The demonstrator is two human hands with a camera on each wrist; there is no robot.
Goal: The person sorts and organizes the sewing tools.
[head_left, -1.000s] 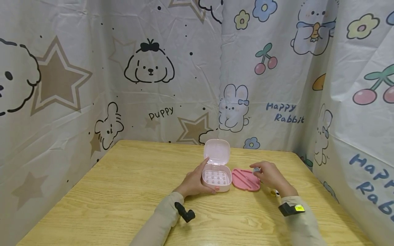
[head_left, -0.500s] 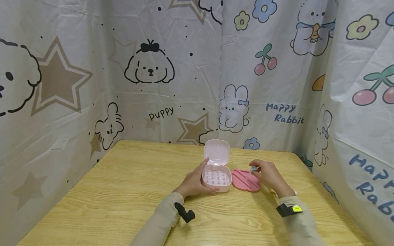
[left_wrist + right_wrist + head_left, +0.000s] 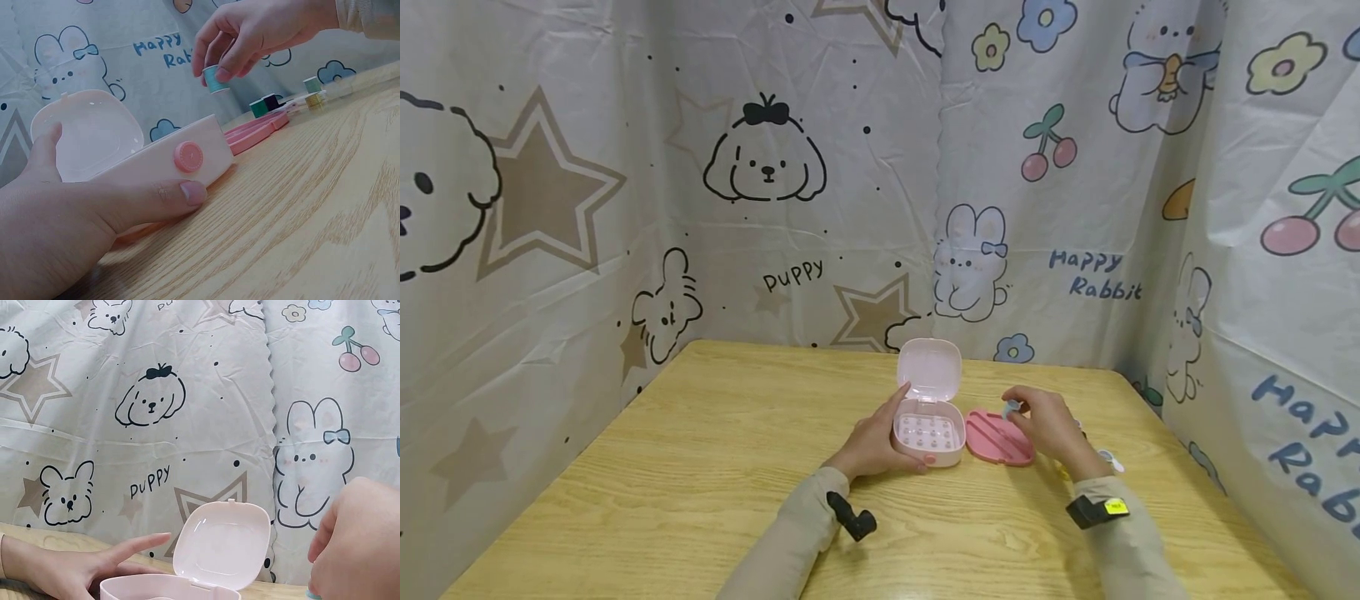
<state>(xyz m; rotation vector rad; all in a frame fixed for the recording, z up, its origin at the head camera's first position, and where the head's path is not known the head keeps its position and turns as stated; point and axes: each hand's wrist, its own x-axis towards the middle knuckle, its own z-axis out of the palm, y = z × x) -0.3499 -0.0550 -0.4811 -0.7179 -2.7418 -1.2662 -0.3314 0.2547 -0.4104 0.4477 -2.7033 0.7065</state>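
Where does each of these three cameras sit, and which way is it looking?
Head: worn high, looking forward and down at the table; both forearms, left hand and right hand show.
Left wrist: low by the tabletop, looking past the left hand at the pink box towards the right hand's teal thread spool.
Right wrist: low, facing the curtain; part of the right hand shows.
All three share the box's open lid.

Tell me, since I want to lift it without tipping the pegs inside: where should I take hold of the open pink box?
Probably grip the base of the pink box, not its lid, which stands upright at the back. Come from the left side, as the left hand does, thumb on the front wall, fingers behind. The pink tray and right hand crowd the right.
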